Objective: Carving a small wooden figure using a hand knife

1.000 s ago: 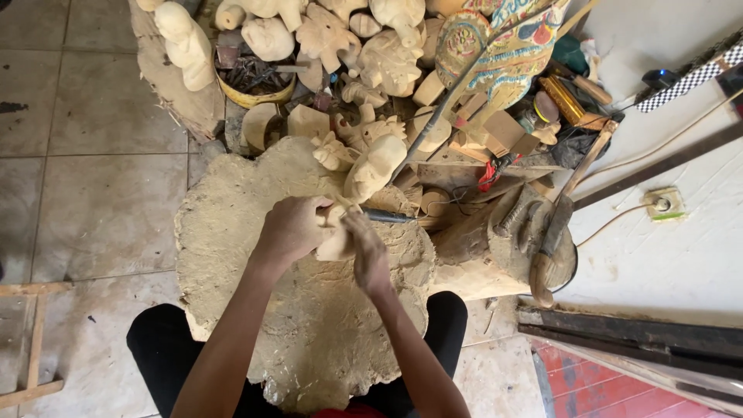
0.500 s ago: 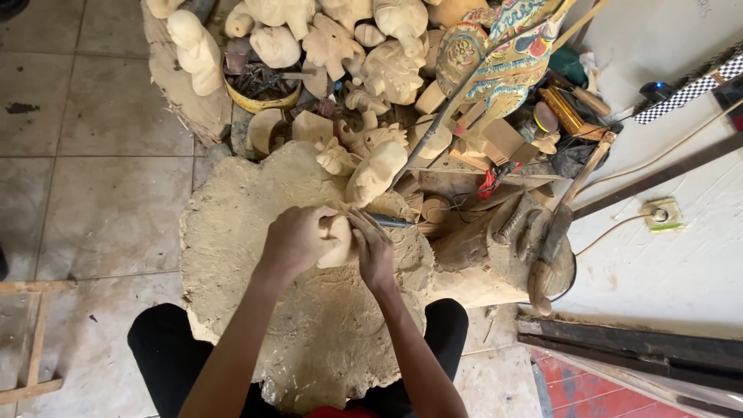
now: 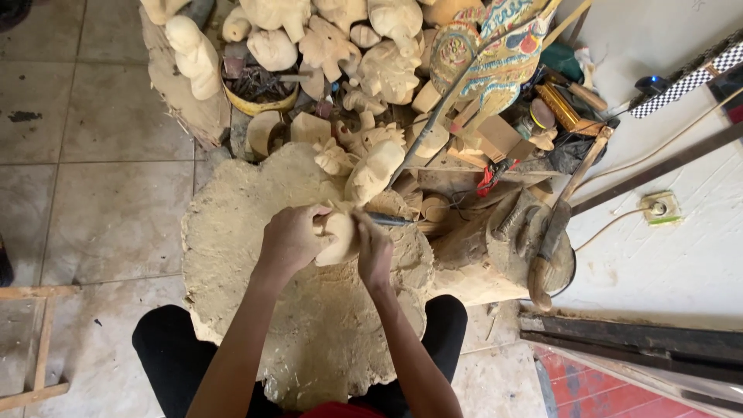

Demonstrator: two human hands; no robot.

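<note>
Over the last second the left hand has shifted a little over the pale, rounded, unfinished wood carving, and the right hand has drawn in beside it, so the dark-bladed carving tool now sits close against the piece; by the look of it the cutting is in short, steady strokes on one spot rather than a change of face. The left grip is closed around the carving, holding it at the centre of the broad, rough, sawdust-coated tree-stump surface. The right grip is closed on the tool, whose blade points toward 3 o'clock. The carving is light cream, smooth and bulbous, its detail hidden by the fingers. At 12 o'clock lies a heap of similar bare wooden figures, and at 1 o'clock a painted, multicoloured flat puppet figure.
</note>
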